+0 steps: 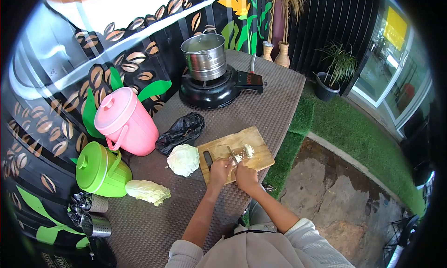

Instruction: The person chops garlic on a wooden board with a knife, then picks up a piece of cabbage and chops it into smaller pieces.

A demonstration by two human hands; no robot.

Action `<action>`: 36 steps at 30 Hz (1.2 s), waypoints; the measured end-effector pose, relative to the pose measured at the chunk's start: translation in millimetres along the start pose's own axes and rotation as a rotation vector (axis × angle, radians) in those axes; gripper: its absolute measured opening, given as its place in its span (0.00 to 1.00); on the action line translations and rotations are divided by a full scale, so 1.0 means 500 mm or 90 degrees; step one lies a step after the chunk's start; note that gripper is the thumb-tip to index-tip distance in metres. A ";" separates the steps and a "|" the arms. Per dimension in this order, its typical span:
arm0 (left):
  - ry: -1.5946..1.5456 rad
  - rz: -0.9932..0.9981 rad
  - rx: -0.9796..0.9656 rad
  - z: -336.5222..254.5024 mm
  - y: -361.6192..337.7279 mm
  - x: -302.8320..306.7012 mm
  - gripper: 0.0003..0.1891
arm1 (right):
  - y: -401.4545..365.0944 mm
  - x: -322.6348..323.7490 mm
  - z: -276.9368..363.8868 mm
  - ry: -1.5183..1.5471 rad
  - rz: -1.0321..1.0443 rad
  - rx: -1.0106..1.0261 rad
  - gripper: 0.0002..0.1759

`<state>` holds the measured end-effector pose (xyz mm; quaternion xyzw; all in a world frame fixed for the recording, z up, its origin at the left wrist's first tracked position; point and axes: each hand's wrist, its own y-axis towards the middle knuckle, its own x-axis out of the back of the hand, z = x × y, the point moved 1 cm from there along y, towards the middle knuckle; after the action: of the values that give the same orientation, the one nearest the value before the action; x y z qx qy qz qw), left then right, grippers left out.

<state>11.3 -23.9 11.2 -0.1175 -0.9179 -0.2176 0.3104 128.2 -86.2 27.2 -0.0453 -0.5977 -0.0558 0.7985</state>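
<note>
My right hand (pixel 247 177) is closed round a knife (pixel 232 153), its blade pointing away from me over the wooden cutting board (pixel 216 144). Close beside it, my left hand (pixel 220 169) is closed, fingers bent together at the board; whatever they hold is hidden. Finely chopped white bits (pixel 249 151) lie in a small heap on the board, with more next to the blade. A dark slot shows near the board's left edge. Left of the board sits a round pale cabbage (pixel 183 160), and farther left lies a napa cabbage (pixel 148 192).
A black plastic bag (pixel 180 133) lies behind the round cabbage. Pink (pixel 132 123) and green (pixel 104 170) lidded jugs stand at the left. At the back, a steel pot (pixel 203 58) sits on a black portable stove (pixel 209 92). The table's edge (pixel 289 123) runs along the right.
</note>
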 end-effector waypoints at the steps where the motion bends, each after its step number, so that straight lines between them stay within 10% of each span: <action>1: 0.001 -0.001 0.000 -0.004 -0.003 0.002 0.06 | -0.001 0.008 0.003 0.009 0.003 0.009 0.13; 36: -0.049 -0.012 -0.076 0.000 -0.012 0.014 0.08 | -0.009 -0.050 0.021 -0.033 -0.002 -0.019 0.12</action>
<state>3.9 -28.4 13.4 -0.1353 -0.9157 -0.2703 0.2649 110.7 -88.3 6.3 -0.0574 -0.6176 -0.0648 0.7817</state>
